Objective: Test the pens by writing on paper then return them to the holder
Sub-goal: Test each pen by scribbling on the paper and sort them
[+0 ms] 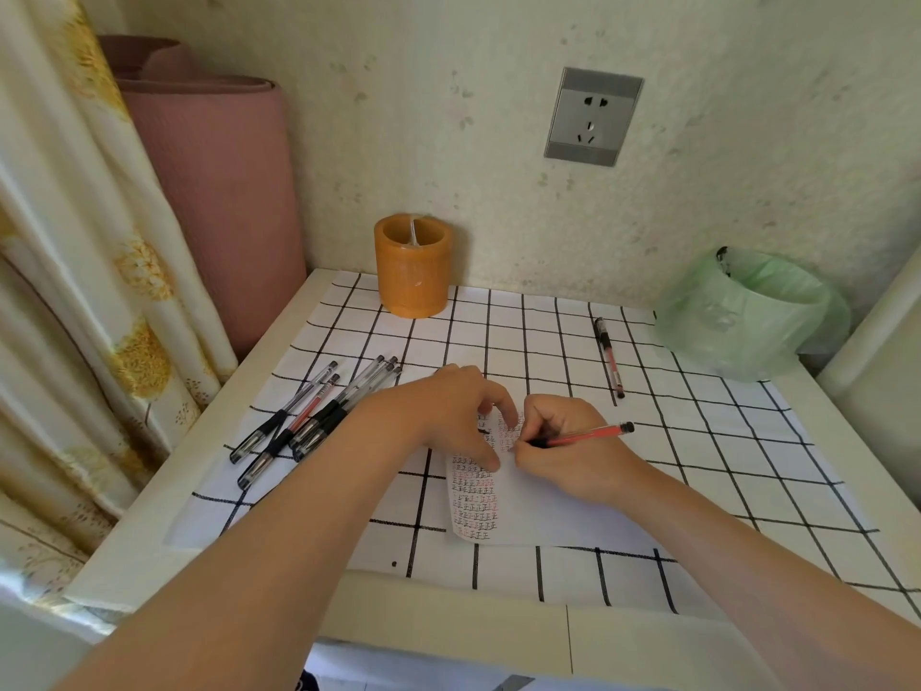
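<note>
My right hand (563, 451) grips a red pen (593, 434), its tip down on a small white paper (528, 506) covered with rows of red and black marks. My left hand (448, 416) presses its spread fingers onto the paper's upper left part. Several black and red pens (314, 416) lie in a loose bunch to the left of my hands. One more red pen (609, 359) lies alone further back on the right. The orange round holder (413, 265) stands at the back by the wall, and it looks empty from here.
A white cloth with a black grid (697, 441) covers the small table. A bin lined with a green bag (747, 311) sits at the back right. A pink rolled mat (219, 192) and a curtain (75, 291) stand on the left. A wall socket (590, 117) is above.
</note>
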Motion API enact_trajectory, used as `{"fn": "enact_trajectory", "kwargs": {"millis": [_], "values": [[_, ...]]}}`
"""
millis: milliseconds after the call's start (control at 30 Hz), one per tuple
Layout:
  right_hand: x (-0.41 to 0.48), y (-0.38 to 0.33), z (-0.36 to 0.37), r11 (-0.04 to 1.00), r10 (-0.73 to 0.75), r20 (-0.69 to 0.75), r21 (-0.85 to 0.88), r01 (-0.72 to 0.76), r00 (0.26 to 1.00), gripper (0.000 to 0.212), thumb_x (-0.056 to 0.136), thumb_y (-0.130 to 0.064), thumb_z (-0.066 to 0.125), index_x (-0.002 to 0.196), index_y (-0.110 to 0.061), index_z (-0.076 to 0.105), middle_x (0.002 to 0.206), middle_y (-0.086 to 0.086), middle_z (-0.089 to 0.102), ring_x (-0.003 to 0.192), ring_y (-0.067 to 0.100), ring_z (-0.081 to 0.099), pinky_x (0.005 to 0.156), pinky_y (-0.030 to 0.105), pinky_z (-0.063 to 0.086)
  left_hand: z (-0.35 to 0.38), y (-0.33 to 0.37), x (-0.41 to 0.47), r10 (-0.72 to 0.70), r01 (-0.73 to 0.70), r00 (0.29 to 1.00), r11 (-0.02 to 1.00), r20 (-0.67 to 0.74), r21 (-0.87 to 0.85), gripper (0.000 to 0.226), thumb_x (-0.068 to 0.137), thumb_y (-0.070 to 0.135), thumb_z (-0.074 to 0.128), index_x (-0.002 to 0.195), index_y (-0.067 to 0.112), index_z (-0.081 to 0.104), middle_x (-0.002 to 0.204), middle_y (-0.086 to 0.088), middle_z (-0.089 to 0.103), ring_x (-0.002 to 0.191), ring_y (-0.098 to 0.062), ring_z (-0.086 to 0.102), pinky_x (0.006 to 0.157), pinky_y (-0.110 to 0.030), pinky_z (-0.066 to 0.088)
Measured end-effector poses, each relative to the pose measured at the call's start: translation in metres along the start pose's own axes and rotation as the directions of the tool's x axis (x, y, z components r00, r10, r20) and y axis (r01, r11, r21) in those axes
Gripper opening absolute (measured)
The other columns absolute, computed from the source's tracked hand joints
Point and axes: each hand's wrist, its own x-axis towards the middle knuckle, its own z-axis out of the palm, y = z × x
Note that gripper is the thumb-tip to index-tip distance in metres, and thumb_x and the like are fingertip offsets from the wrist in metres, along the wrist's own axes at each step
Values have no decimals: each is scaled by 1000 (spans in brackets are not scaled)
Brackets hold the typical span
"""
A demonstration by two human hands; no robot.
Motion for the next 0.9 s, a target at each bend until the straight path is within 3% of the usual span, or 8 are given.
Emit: {"fn": "enact_trajectory", "kwargs": {"millis": [200,533,667,767,900], "values": [[0,-1,-1,1000,5,14,19,-5,1000,26,76,2,67,64,-18,56,64,-4,57,57,11,47,51,24,38,0,1,-1,-3,3,1000,1000,3,-2,54,66,44,87,115,45,62,100,16,45,98,-10,42,71,-25,38],[-1,-4,-1,1000,8,5,1,-8,1000,18,68,-8,64,62,-18,50,58,-10,50,53,9,42,48,23,34,1,1,-4,-17,17,1000,1000,4,-12,54,67,44,86,114,48,61,102,16,44,100,-10,40,72,-24,37],[1,-3,-5,980,100,-121,186,-76,988,23,79,3,64,66,-11,51,57,0,50,49,11,40,45,24,31,0,3,-9,-19,19,1000,1000,0,-7,52,71,43,84,118,45,61,104,14,45,102,-11,42,81,-29,41],[2,-6,-9,934,180,-180,338,-111,967,21,83,6,63,73,-11,56,54,2,54,47,12,44,43,23,33,-2,3,-17,-32,30,999,999,-43,-46,51,79,34,80,125,38,59,106,14,49,103,-10,49,81,-25,41],[1,-15,-14,923,209,-254,370,-105,945,30,90,4,60,82,-22,73,59,5,59,47,16,49,42,26,36,-2,1,-27,-104,114,986,991,-132,72,41,87,24,72,126,29,62,112,6,53,103,-10,45,88,-28,43]]}}
